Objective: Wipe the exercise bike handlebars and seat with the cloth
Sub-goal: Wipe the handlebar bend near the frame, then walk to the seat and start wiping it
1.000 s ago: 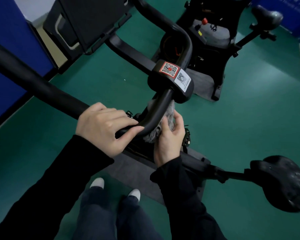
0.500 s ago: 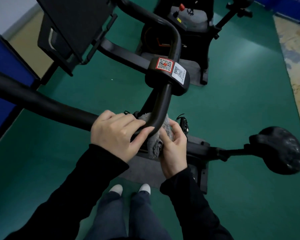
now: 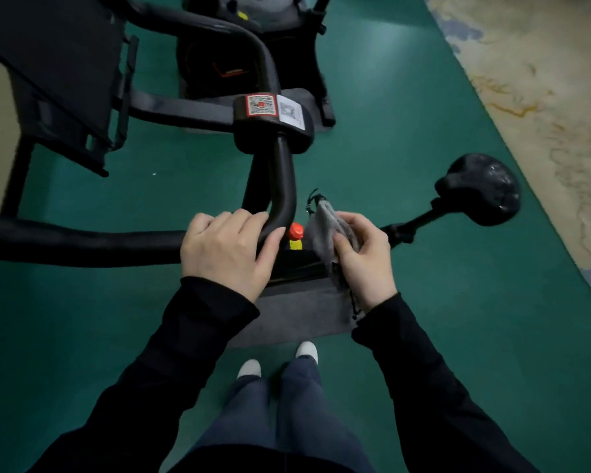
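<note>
The black handlebar [image 3: 82, 242] runs in from the left, bends at the middle and rises to a clamp block [image 3: 273, 121] with QR stickers. My left hand [image 3: 229, 250] is wrapped around the bend. My right hand [image 3: 362, 257] holds a crumpled grey cloth [image 3: 328, 230] just right of the bar, apart from it. The black seat [image 3: 481, 189] sits on its post at the right, untouched.
A red knob [image 3: 296, 230] and a yellow tag show between my hands. A second exercise bike [image 3: 239, 52] stands beyond. A dark console panel [image 3: 55, 73] is at upper left. The floor is green [image 3: 423, 114], with pale patterned flooring [image 3: 543, 97] at the right. My feet [image 3: 277, 360] stand below.
My right hand has pulled the cloth off the handlebar bend and moved it right. My left hand keeps its grip. The view has tilted down and shifted.
</note>
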Demonstrator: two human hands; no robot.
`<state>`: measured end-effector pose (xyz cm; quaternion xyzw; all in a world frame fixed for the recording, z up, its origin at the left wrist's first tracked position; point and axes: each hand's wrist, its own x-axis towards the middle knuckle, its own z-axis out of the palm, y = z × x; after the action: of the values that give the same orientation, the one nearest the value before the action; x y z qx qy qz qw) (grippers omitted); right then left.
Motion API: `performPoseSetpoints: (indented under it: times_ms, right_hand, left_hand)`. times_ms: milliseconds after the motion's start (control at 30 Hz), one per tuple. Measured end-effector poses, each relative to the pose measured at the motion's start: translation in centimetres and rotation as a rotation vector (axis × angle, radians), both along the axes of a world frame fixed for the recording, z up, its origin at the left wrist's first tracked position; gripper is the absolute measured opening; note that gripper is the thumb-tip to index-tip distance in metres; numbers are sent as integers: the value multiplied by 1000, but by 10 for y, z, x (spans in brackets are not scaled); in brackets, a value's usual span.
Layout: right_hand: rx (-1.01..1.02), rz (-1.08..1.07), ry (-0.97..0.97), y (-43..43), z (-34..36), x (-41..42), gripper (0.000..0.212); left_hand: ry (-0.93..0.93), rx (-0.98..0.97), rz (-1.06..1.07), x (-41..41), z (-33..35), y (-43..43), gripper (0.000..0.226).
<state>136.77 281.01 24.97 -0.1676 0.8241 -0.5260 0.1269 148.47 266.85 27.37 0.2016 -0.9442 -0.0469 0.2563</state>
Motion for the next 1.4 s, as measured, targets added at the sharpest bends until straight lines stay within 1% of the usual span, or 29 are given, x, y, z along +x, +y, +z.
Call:
performPoseSetpoints:
  times_ms: [100, 200, 333, 400, 500, 567, 633, 700, 800, 900, 1000, 1067, 1200, 1300, 1400]
  right_hand:
    - [64, -107, 29, 34, 1, 6, 27]
    - [99, -165, 77, 61, 7, 10, 28]
    - [72, -204, 132, 97, 17, 13, 29]
    - [61, -231, 148, 121, 19, 15, 28]
    - [56, -276, 146, 164, 19, 19, 28]
    - [52, -318, 140, 200, 20, 22, 28]
    - [55, -364, 130, 239, 20, 26, 29]
    - [28, -398, 77, 275, 19, 29, 29]
    - [-61, -439, -48, 334, 22, 37, 29]
    - [-47, -500, -38, 398, 27, 46, 28]
    - [-75, -589, -32, 455, 30, 56, 28]
    - [-65, -650, -22, 488, 30, 62, 28]
    - [-70, -746, -28, 537, 22, 73, 29]
    - [-68, -794, -56, 559, 8, 71, 32]
    - [-66, -814, -94, 566, -6, 60, 33]
  left_hand:
    - [-32, 1, -32, 2, 2, -1, 35]
    - [-51, 10, -46, 2, 4, 0, 38]
    - [-55, 12, -51, 1, 3, 0, 43]
    - [-30, 14, -67, -2, 2, 0, 44]
    - [55, 51, -100, -7, 0, 9, 42]
    - [83, 78, -116, -10, -1, 27, 40]
    - [66, 84, -152, -12, -3, 56, 41]
    - [-1, 94, -213, -14, -7, 93, 44]
    - [-206, 183, -311, -21, -15, 165, 56]
    - [-363, 192, -420, -30, -29, 242, 55]
    - [-452, 215, -531, -42, -37, 309, 56]
    - [-486, 191, -609, -50, -41, 344, 57]
    - [-550, 147, -707, -65, -48, 392, 56]
    - [-615, 91, -735, -75, -55, 409, 57]
    - [-701, 83, -723, -88, -63, 414, 57]
